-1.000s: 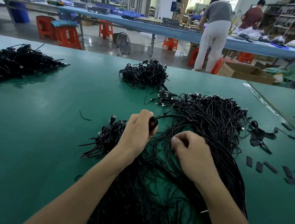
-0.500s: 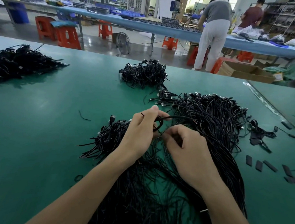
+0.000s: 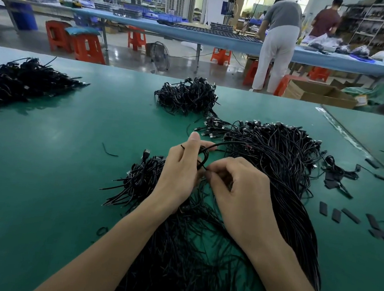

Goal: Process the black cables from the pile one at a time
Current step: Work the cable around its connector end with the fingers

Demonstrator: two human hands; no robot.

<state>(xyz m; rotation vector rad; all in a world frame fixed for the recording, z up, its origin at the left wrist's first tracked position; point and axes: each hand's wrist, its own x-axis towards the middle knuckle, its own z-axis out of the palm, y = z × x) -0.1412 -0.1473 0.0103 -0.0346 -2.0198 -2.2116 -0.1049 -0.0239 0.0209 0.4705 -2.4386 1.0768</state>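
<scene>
Cable (image 3: 205, 156) in work: looped into small coil, held up just above the stock. Gripped by left hand (image 3: 179, 174), fingers curled round coil, index tip poking up past it. Pinched at lower edge by right hand (image 3: 240, 190), fingers bunched tight, thumb + index on thin strand at coil; tail end or tie, can't tell. Free run trailing off R into loose pile (image 3: 276, 170), spread under both forearms down to near edge of green table (image 3: 58, 169).

Just L of left hand: heap of bundled coils (image 3: 142, 180), prob. finished ones. Further out: far-centre heap (image 3: 188, 96) and far-L heap (image 3: 23, 81), looking bundled too, done or not unclear. Black flat strips (image 3: 339, 214) scattered to R, well apart from hands.

Progress est.: mid-job. One coil being closed off now, fair batch apparently done, but loose pile big, so plenty left to do.
</scene>
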